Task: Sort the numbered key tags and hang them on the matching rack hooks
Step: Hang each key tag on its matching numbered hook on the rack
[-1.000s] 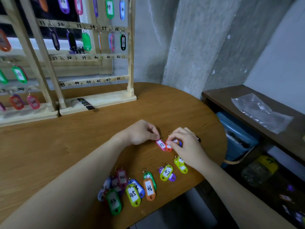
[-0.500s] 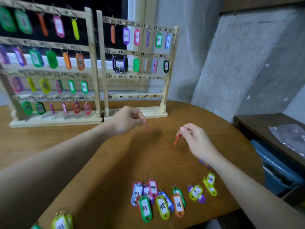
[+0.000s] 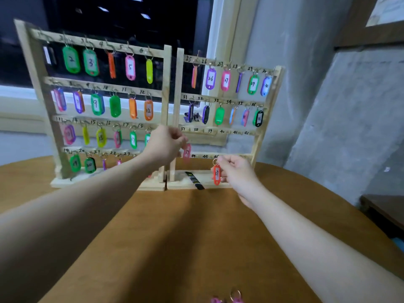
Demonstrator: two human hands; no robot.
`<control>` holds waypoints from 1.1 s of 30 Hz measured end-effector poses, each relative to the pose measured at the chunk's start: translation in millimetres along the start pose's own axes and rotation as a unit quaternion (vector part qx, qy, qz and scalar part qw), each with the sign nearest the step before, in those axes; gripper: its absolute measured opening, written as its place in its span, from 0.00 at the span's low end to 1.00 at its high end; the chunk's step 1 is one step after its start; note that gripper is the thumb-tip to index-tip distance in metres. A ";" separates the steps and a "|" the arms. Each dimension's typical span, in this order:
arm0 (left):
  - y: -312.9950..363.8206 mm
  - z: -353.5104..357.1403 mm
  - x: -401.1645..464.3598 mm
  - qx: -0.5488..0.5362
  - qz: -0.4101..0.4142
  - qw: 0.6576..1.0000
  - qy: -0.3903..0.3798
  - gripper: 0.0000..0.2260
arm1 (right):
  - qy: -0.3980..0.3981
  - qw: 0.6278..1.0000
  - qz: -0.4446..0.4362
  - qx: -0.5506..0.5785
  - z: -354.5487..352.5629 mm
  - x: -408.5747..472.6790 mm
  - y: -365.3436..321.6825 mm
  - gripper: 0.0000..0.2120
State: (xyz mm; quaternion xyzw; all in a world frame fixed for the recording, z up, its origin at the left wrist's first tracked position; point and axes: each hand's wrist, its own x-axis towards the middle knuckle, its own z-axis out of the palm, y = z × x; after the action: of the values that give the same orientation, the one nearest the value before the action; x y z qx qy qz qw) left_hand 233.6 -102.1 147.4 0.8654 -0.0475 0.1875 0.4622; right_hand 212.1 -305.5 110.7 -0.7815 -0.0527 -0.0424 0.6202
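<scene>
Two wooden racks stand at the table's back: the left rack (image 3: 166, 88) and the right rack (image 3: 269, 110), both hung with coloured numbered tags. My left hand (image 3: 164, 145) pinches a pink tag (image 3: 187, 152) and holds it just under the hook marked 37 on the right rack. My right hand (image 3: 235, 171) pinches the ring of an orange-red tag (image 3: 216, 174), which hangs in front of the right rack's bottom row, near 46. The rows marked 37 to 42 and 43 to 48 carry no tags.
The round wooden table (image 3: 196, 237) fills the foreground. A few loose tags (image 3: 227, 299) peek in at the bottom edge. A black strip (image 3: 194, 180) lies on the right rack's base. A concrete wall rises on the right, with a dark shelf (image 3: 384, 206) beside the table.
Both hands picked a tag each from the table and rose toward the right rack. The camera tilted up, so the pile of loose tags has dropped almost out of view.
</scene>
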 end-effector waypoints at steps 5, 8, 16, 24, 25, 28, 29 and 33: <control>0.4 5.5 23.1 -0.002 0.005 0.999 0.043 0.07 | -0.050 0.999 -0.003 0.005 17.1 31.2 -16.0 0.09; -11.7 9.1 29.5 0.046 0.033 0.996 0.066 0.10 | -0.053 0.998 0.003 0.021 25.3 49.8 -22.9 0.08; -12.2 16.3 40.0 0.001 0.066 0.993 0.095 0.13 | 0.009 0.999 -0.053 -0.007 42.4 67.3 -36.2 0.10; -26.0 21.2 36.9 0.056 0.031 0.994 0.093 0.14 | 0.101 0.990 -0.087 -0.037 56.3 78.5 -41.1 0.07; -26.5 20.9 36.6 0.054 0.029 0.994 0.092 0.13 | 0.106 0.989 -0.093 -0.047 59.0 80.0 -40.7 0.08; -26.2 19.3 36.6 0.043 0.028 0.995 0.088 0.12 | 0.118 0.980 -0.128 -0.092 65.0 83.8 -38.5 0.08; -26.0 18.6 36.2 0.040 0.030 0.995 0.086 0.11 | 0.122 0.977 -0.138 -0.105 66.3 84.6 -37.7 0.08; -25.2 16.7 33.1 0.039 0.039 0.996 0.068 0.11 | 0.137 0.969 -0.163 -0.127 68.5 85.0 -36.1 0.10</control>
State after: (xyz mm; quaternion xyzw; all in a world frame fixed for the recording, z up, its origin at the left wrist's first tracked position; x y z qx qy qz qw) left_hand 275.3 -98.4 131.5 0.8657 -0.0421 0.2650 0.4226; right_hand 291.6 -228.2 141.2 -0.8215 -0.0880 -0.2555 0.5021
